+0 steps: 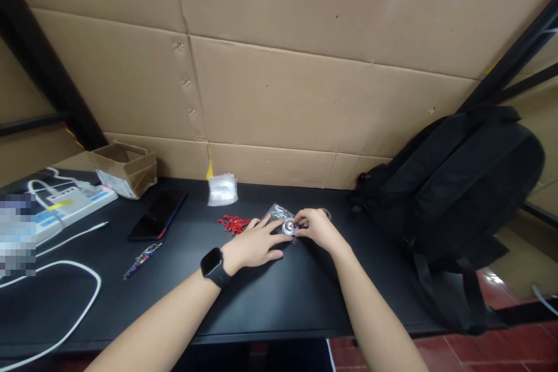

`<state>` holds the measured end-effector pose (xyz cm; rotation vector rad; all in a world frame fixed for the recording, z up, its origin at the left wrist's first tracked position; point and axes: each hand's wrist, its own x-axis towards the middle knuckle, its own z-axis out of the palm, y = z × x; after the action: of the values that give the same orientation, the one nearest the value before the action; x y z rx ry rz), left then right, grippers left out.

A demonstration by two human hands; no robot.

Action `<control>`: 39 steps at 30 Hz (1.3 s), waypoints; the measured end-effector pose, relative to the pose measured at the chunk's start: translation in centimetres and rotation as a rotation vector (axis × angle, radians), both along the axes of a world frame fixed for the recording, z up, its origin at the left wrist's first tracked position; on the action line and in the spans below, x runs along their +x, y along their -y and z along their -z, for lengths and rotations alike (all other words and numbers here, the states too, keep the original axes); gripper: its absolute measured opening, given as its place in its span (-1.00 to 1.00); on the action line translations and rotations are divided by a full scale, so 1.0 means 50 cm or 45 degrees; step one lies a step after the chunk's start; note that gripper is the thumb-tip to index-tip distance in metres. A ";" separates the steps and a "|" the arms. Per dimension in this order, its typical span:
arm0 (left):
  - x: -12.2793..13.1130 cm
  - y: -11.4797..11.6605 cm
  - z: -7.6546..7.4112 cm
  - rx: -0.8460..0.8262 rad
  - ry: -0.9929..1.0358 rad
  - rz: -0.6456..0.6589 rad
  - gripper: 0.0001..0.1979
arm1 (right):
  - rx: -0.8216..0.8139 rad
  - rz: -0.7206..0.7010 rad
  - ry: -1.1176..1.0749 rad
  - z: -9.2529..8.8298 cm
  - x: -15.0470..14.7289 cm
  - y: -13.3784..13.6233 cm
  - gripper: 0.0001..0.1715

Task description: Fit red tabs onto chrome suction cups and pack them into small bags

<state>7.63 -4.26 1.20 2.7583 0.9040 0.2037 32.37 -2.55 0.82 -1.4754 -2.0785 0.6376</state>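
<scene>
My left hand (256, 242) lies flat on the black table (270, 296) with fingers stretched out, its fingertips pressing a small clear plastic bag (279, 213). A black smartwatch (214, 267) is on that wrist. My right hand (317, 226) has its fingers curled together around a small round silvery part (289, 225) with a red centre, at the edge of the bag. Just left of my left hand lies a little heap of small red pieces (233, 224).
A second clear bag (222, 190) lies by the cardboard wall (279, 70). A dark phone (153, 217), a keychain (142, 258), an open cardboard box (126, 168), a white power strip (65, 203) and white cable (70, 325) are at left. A black backpack (453, 197) leans at right.
</scene>
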 end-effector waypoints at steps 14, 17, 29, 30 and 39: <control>-0.002 -0.004 0.004 -0.083 -0.055 -0.015 -0.52 | -0.013 -0.066 -0.062 -0.015 -0.013 0.011 -0.75; -0.001 -0.003 0.003 -0.094 -0.070 -0.016 -0.51 | 0.011 -0.023 0.000 -0.015 -0.019 0.009 -0.83; -0.008 -0.015 0.013 -0.044 -0.040 -0.021 -0.51 | 0.284 0.357 0.350 0.002 -0.077 -0.028 -0.72; -0.011 -0.019 0.015 -0.021 -0.034 -0.043 -0.52 | 0.269 0.346 0.362 0.001 -0.078 -0.028 -0.72; -0.023 -0.025 0.021 0.054 0.014 -0.161 -0.56 | 0.275 0.199 0.417 -0.004 -0.050 0.003 -0.72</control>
<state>6.49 -3.01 0.15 2.7372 1.0848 0.2622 29.89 -2.68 1.01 -1.6801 -2.1586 0.1106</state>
